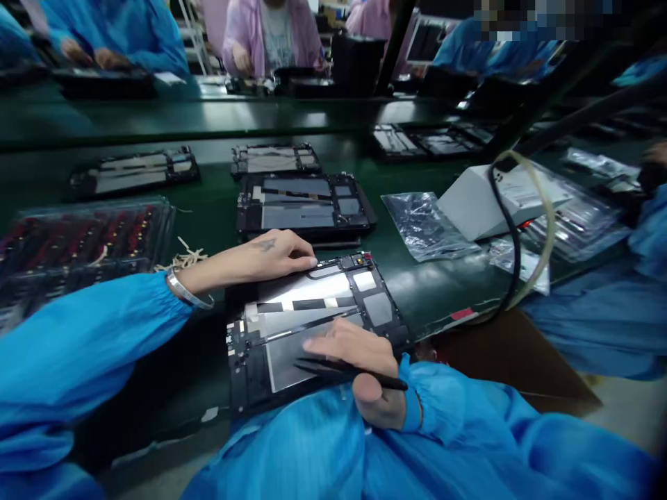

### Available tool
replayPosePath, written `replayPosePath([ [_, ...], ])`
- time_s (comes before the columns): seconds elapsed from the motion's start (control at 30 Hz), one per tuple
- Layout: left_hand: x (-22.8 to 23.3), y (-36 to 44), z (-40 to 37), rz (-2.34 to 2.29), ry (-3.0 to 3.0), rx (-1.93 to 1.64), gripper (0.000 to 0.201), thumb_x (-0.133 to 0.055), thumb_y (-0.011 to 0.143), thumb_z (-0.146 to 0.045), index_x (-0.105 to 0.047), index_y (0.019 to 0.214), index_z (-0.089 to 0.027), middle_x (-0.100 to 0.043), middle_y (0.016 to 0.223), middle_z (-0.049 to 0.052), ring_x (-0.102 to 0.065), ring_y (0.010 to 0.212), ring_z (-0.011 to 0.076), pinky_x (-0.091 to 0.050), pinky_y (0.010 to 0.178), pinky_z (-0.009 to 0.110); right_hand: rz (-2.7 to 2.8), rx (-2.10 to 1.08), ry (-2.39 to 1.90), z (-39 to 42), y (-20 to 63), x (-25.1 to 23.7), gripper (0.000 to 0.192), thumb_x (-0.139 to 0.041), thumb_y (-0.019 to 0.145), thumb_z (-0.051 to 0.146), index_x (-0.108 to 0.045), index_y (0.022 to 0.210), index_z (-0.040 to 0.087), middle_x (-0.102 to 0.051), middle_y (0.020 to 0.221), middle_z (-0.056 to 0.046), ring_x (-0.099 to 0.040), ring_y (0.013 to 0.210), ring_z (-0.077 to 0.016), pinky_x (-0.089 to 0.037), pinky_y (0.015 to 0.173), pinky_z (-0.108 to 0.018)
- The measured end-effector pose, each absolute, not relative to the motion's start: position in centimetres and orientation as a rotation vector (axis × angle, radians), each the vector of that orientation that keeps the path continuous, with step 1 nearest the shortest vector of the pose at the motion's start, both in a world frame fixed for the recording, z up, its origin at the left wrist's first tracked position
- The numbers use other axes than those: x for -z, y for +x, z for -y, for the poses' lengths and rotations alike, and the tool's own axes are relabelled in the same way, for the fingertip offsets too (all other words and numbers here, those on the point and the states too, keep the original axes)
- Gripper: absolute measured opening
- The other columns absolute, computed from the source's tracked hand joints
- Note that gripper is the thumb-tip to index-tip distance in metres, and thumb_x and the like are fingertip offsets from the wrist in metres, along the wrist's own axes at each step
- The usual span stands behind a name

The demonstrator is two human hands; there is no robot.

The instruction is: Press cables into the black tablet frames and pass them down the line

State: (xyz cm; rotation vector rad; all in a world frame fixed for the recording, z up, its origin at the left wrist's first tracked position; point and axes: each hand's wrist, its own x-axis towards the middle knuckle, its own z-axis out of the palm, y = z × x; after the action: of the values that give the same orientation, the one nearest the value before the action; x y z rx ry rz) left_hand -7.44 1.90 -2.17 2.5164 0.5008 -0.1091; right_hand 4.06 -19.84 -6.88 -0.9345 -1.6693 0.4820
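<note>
Opened tablet frame [313, 319] lying in the lower centre of the frame, at the near edge of the green bench [208, 208]. Left hand [260, 257] flat on its upper edge, fingers closed together, pressing and gripping nothing. Right hand [359, 361] resting on the lower right part, black tweezers [349, 371] pinched between thumb and fingers, tips pointing left. Best to keep the left palm firm against sliding, and the tweezer tips low and away from the thin black cable [307, 303].
</note>
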Motion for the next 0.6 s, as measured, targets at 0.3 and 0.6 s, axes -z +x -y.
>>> replayPosePath([
  [0.3, 0.2, -8.1, -1.1, -0.601, 1.956, -0.019, 0.027, -0.069, 0.082, -0.038, -0.067, 0.098, -0.017, -0.062, 0.074, -0.001, -0.051, 0.067, 0.0117, -0.037, 0.059, 0.02, 1.806, -0.23, -0.856, 19.6, 5.2, 7.7, 0.044, -0.05, 0.103, 0.02, -0.051, 0.146, 0.015, -0.073, 0.111, -0.01, -0.069, 0.106, -0.0188, -0.061, 0.089, -0.035],
  [0.6, -3.3, -8.2, 0.1, -0.62, 1.792, -0.322, 0.04, -0.078, 0.073, -0.025, -0.067, 0.111, -0.017, -0.056, 0.068, -0.004, -0.042, 0.051, 0.0071, -0.027, 0.051, 0.021, 2.282, 0.446, -0.847, 19.6, 12.9, 4.0, 0.035, -0.063, 0.094, 0.01, -0.069, 0.124, 0.026, -0.067, 0.133, -0.007, -0.063, 0.127, -0.0231, -0.051, 0.112, -0.046],
])
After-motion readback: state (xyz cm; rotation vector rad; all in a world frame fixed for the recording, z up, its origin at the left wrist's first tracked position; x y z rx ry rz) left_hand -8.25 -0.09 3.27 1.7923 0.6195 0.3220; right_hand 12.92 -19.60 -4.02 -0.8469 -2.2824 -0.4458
